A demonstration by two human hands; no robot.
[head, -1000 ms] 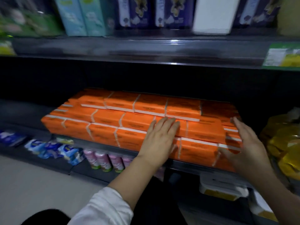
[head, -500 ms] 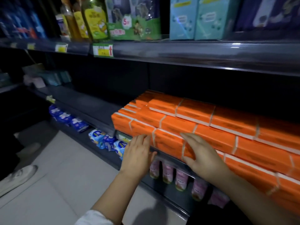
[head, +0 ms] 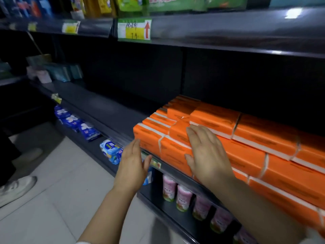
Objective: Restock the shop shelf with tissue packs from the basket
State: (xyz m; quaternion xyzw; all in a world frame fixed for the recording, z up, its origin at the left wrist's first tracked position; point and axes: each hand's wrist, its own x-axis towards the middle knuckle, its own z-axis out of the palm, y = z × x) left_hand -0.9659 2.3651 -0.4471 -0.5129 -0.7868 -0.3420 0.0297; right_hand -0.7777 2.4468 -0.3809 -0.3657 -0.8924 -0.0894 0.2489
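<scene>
Orange tissue packs (head: 246, 138) with white bands lie stacked in two layers on the dark middle shelf (head: 105, 111), filling its right part. My right hand (head: 207, 154) rests flat, fingers spread, on the front of the stack near its left end. My left hand (head: 132, 164) hovers open just left of the stack's front corner, palm turned toward the packs, holding nothing. No basket is in view.
The shelf left of the stack is bare. Pink cans (head: 182, 196) and blue-white packets (head: 75, 120) sit on the lower shelf. A yellow price tag (head: 134, 29) hangs on the upper shelf edge. Someone's white shoe (head: 15, 187) stands on the tiled floor at the left.
The view has swung left along the shelf. Both hands slid left across the stack to its left end; my left hand came off the packs and now hovers beside the corner.
</scene>
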